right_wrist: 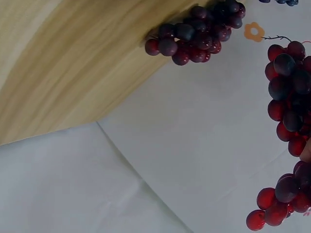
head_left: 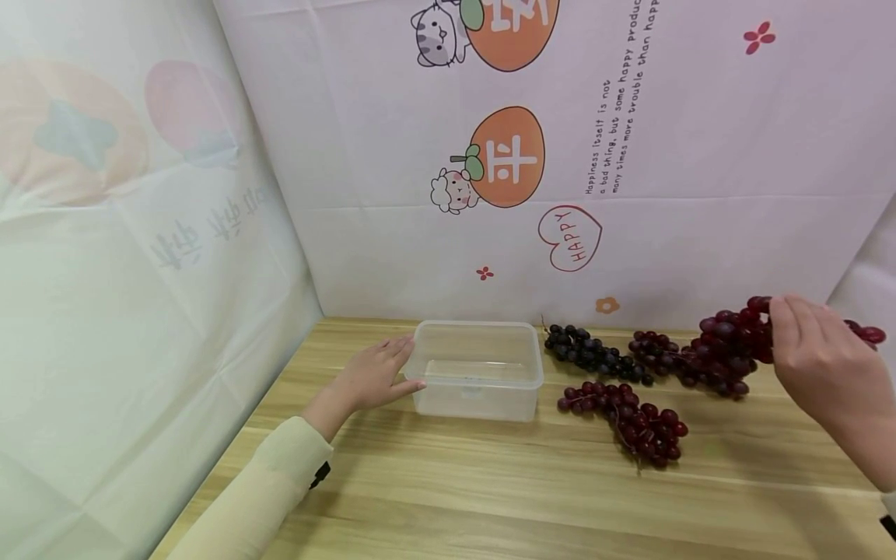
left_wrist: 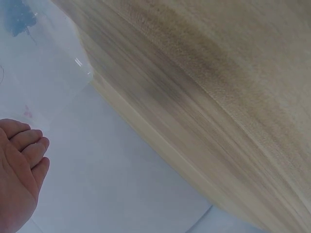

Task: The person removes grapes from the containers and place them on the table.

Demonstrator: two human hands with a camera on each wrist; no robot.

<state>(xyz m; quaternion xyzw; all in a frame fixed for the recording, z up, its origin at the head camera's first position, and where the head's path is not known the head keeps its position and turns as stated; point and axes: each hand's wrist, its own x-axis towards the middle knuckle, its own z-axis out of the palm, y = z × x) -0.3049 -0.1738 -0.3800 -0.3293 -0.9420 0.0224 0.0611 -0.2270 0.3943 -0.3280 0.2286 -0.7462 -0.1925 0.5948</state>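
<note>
My left hand (head_left: 378,373) rests against the left side of a clear plastic container (head_left: 483,383), its fingers extended at the rim and its thumb near the front corner. In the left wrist view the palm (left_wrist: 17,179) shows beside the container's translucent wall (left_wrist: 53,63). Raised at the right, my right hand (head_left: 833,369) grips a bunch of red grapes (head_left: 728,334), which hangs out on both sides of the fingers. That held bunch (right_wrist: 289,97) fills the right edge of the right wrist view, where only a sliver of a finger shows.
Right of the container lie a bunch of black grapes (head_left: 588,354), a red bunch (head_left: 644,424) nearer the front, and another red bunch (head_left: 654,348) partly behind the held one. They lie on a wooden table (head_left: 490,490) with printed white cloth (head_left: 392,257) behind and at the sides.
</note>
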